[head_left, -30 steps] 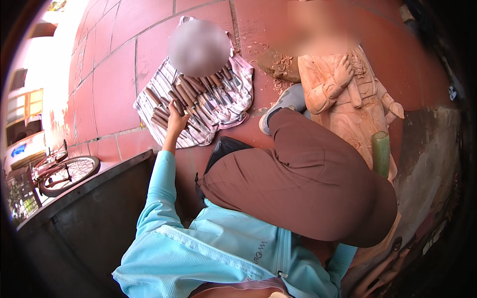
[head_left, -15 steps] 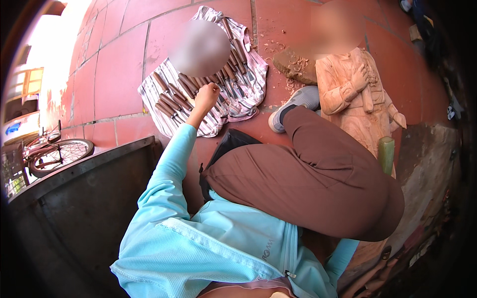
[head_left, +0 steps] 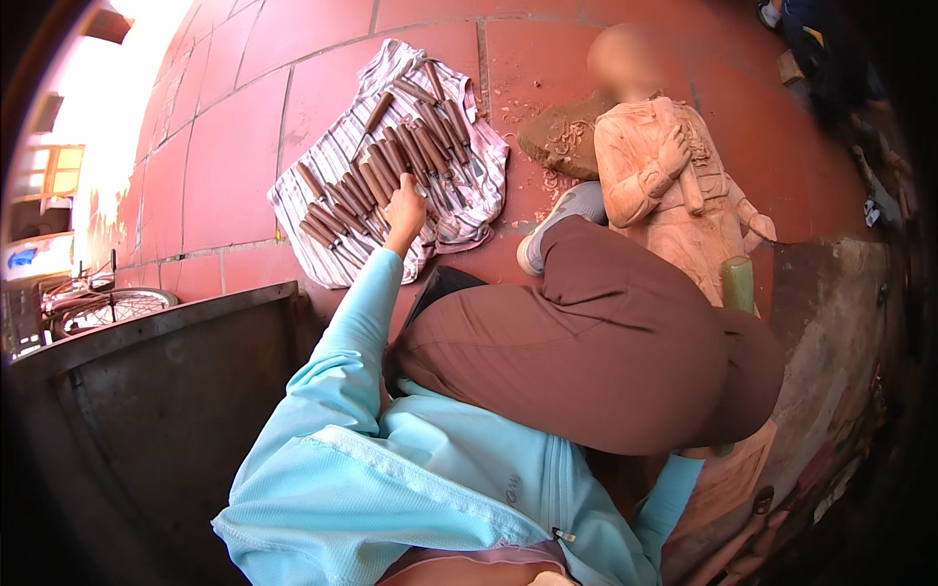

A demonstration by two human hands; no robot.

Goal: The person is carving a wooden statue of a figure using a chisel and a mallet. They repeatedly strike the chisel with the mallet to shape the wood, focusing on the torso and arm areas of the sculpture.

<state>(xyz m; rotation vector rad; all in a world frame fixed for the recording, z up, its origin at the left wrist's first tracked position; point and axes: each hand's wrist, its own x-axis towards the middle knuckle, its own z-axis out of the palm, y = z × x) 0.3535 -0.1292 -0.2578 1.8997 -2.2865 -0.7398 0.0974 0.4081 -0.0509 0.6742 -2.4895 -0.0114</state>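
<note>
1. The left hand (head_left: 406,210) is over the near part of the tool spread, its fingers drawn together at the wooden handle of one of the carving chisels (head_left: 375,185); whether they pinch it or only touch it, I cannot tell.
2. These chisels lie on a striped cloth (head_left: 298,256) on the floor, far and to the left of the person's bent leg. Most sit side by side in slanting rows, brown handles toward the far left and metal blades toward the near right. One lies a little apart from the rows, at the far left of the cloth.
3. The right hand (head_left: 696,453) is mostly hidden behind the leg in brown trousers (head_left: 586,342); only a sliver shows past the light blue sleeve (head_left: 674,493), so its grip cannot be told.
4. Beyond the leg, on the right, a carved wooden figure (head_left: 650,220) lies on its back, one arm bent across its chest. Its head is blurred and rests by a rough block (head_left: 562,137) strewn with shavings.
5. A green cylinder (head_left: 740,283) stands out above the knee, before the figure's lower part.
6. A grey shoe (head_left: 576,207) is planted between cloth and figure, on red floor tiles (head_left: 230,156).
7. At the near left is a dark panel (head_left: 176,410), with a bicycle (head_left: 107,308) beyond it.
</note>
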